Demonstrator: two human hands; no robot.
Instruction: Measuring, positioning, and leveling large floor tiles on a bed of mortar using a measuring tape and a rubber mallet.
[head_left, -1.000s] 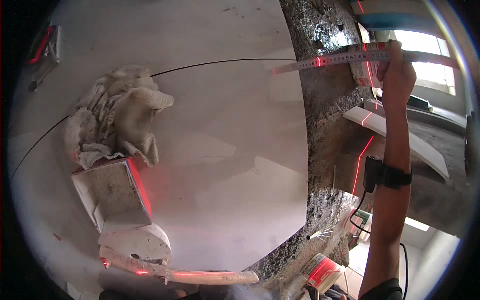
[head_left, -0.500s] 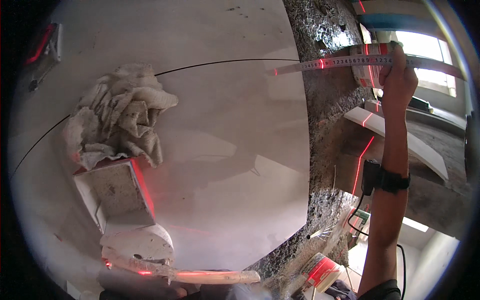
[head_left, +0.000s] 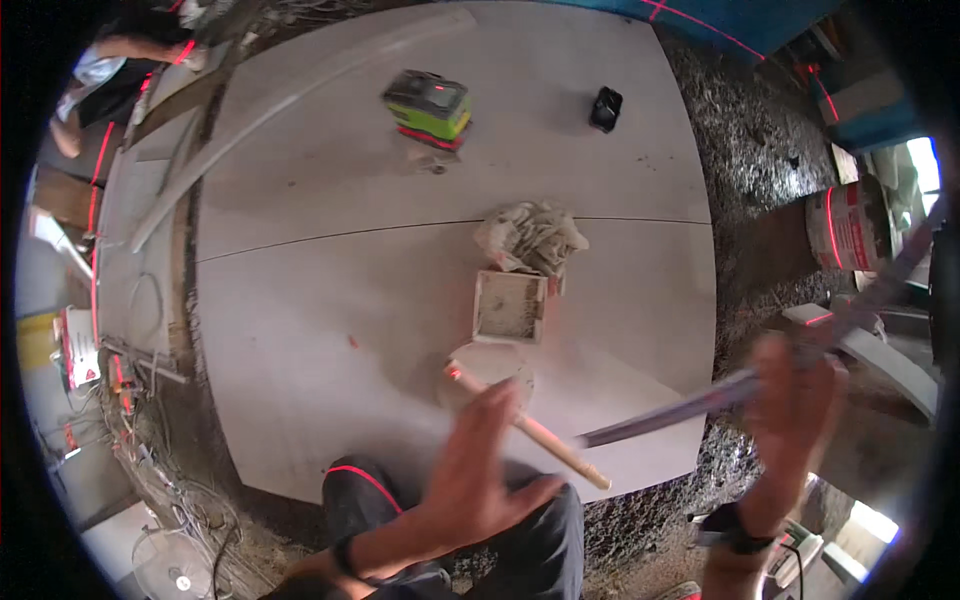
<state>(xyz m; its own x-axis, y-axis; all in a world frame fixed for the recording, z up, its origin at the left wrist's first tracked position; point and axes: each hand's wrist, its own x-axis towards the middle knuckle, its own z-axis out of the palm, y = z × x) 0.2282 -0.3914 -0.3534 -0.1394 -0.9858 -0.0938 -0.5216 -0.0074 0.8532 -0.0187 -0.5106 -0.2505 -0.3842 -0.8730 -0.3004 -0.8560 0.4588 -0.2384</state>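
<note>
My left hand (head_left: 480,470) has its fingers stretched, hovering at the lower part of a wooden handle (head_left: 562,450) that lies across a pale rounded object (head_left: 470,355) on the large white slab (head_left: 300,320). My right hand (head_left: 790,410), blurred, grips a long metal ruler (head_left: 700,400), which slants from above the slab out past its right edge. Above the handle are a small open white box (head_left: 508,305) and a crumpled dirty cloth (head_left: 525,235).
A green laser level (head_left: 425,105) and black object (head_left: 606,108) rest on the slab's far half. A long strip (head_left: 300,85) crosses its upper left. Another person's arm (head_left: 150,50) shows top left. A bucket (head_left: 840,228) stands right; cables (head_left: 190,495) lie lower left.
The view has swung, showing more slab and the person at left. My left hand has entered view. My right hand has moved down, and the ruler now slants instead of lying level.
</note>
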